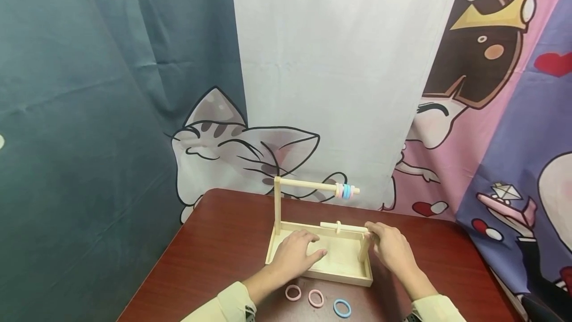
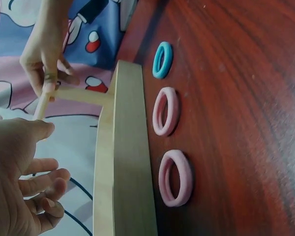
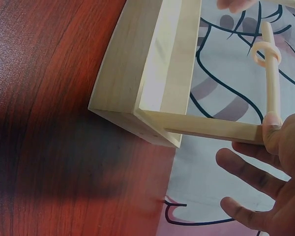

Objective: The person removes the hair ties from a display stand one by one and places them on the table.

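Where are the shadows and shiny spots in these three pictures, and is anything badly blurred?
Right wrist view: broad dark shadow on the tabletop beside the wooden tray, pale glare toward the upper left; left wrist view: speckled sheen at the right, lowest pink ring fairly clear; head view: soft shadow near the right hand, no strong blur.

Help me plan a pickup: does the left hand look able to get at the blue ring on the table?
Probably yes: the left hand looks empty, and nothing covers the blue ring; the hand would need to draw back from over the tray.
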The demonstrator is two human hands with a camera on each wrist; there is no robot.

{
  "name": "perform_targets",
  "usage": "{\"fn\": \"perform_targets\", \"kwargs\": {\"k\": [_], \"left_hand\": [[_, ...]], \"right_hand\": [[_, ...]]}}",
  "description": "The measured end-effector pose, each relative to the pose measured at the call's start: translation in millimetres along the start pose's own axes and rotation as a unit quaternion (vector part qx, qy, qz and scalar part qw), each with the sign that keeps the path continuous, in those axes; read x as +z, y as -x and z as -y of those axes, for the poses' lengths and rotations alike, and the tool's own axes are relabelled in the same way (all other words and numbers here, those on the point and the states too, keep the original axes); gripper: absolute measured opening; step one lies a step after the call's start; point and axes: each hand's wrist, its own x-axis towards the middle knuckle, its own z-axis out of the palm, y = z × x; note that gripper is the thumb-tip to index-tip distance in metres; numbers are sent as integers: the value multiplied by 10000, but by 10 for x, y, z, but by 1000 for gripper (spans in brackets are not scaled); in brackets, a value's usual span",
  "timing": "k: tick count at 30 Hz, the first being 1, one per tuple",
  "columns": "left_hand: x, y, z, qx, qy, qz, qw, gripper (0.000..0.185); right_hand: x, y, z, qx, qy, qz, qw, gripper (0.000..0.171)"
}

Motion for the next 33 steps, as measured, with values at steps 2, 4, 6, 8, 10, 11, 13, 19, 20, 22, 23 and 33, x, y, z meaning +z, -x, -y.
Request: {"fn": "perform_targets", "kwargs": {"k": [2, 4, 6, 8, 10, 11, 13, 19, 20, 22, 23, 33], "left_hand": [[-9, -20, 21, -47, -3, -73, 10000, 42], [-9, -41, 37, -98, 20, -129, 9999, 44], [-6, -60, 48, -150, 32, -163, 9998, 46], [-11, -81, 51, -203, 37, -167, 9996, 51], [-26, -103, 49, -247, 78, -157, 9995, 56], [-36, -115, 48, -271, 87, -156, 9995, 59], [-53, -141, 46, -287, 116, -147, 9994, 64], [-103, -203, 27, -276, 186, -127, 9994, 72], [-108, -213, 21, -263, 191, -135, 9994, 73], [-110, -235, 14, -207, 171, -158, 9995, 74], [-113, -249, 9, -173, 169, -167, 9996, 74], [-119, -362, -90, 207, 108, -136, 9996, 72]], "right_hand": [[-3, -2, 1, -8, 11, -7, 10000, 20], [-4, 0, 1, -8, 19, -7, 10000, 19], [-5, 5, 1, 5, 18, -7, 10000, 18], [-7, 6, 3, 10, 13, -6, 10000, 18], [-9, 4, 5, 5, 16, -1, 10000, 18], [-10, 1, 6, -1, 18, 0, 10000, 18], [-12, -4, 10, -3, 18, 4, 10000, 18], [-20, 0, 21, 73, 3, 47, 10000, 18], [-20, 3, 22, 83, 1, 55, 10000, 18], [-22, 6, 25, 79, -8, 61, 9999, 19], [-23, 6, 26, 79, -9, 63, 9999, 19], [-22, -5, 14, 42, -33, 41, 10000, 20]]}}
